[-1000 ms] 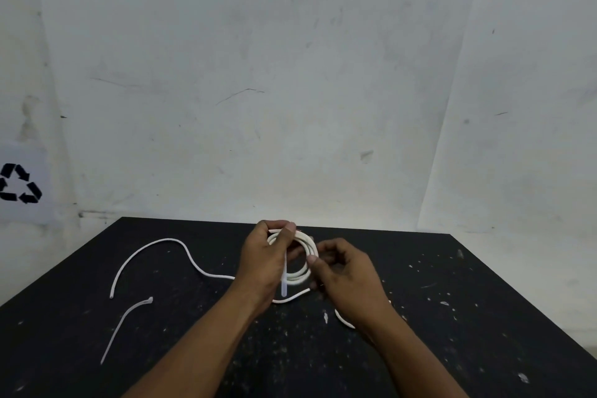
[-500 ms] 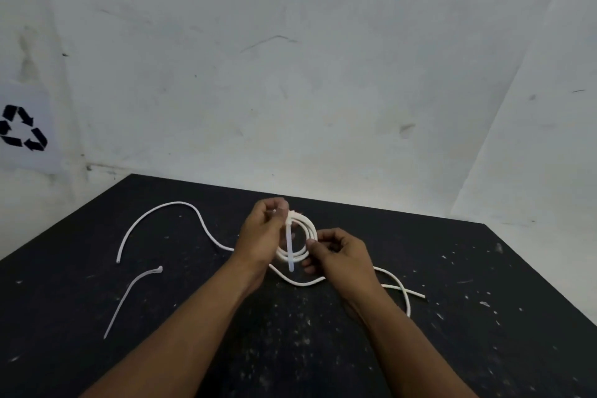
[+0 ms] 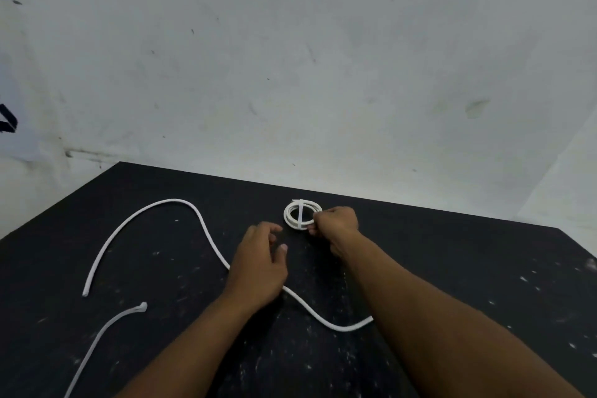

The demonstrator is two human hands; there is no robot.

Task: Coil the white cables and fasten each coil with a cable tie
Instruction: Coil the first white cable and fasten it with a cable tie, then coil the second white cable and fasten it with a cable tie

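Observation:
A small white cable coil lies flat near the far edge of the black table, with a white cable tie strapped across it. My right hand pinches the coil's right rim with curled fingers. My left hand hovers nearer to me, fingers relaxed and holding nothing. Under it runs a long loose white cable, curving from the left side of the table to a spot beneath my right forearm. A second white cable tie lies loose at the lower left.
A stained white wall rises just behind the table's far edge. White flecks dot the table top, mostly on the right side.
My left hand has let go of the coil and drawn back toward me. My right hand has carried the tied coil farther away and set it flat on the table.

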